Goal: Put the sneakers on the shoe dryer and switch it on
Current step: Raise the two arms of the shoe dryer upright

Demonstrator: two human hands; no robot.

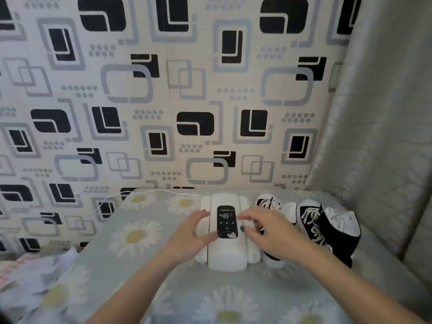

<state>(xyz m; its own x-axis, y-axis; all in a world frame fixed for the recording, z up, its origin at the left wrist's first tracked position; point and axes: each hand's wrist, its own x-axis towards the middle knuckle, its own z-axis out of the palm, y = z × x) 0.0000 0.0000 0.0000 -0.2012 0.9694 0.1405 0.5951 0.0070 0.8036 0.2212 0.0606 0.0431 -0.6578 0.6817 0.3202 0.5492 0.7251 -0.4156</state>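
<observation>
A white shoe dryer (226, 253) lies on the daisy-print surface, its black panel (226, 222) lit and reading 48 C. My left hand (194, 232) rests on the dryer's left side, fingers spread, thumb touching the panel's lower left corner. My right hand (273, 232) hovers over the dryer's right arm, fingers apart, holding nothing. Two black-and-white high-top sneakers stand to the right of the dryer: one (278, 205) is partly hidden behind my right hand, the other (329, 228) is farther right.
A white cord (149, 191) runs from the dryer's back to the left. A patterned wall (163, 101) rises just behind. Grey fabric (378, 113) hangs on the right. Crumpled cloth (35, 277) lies at the lower left.
</observation>
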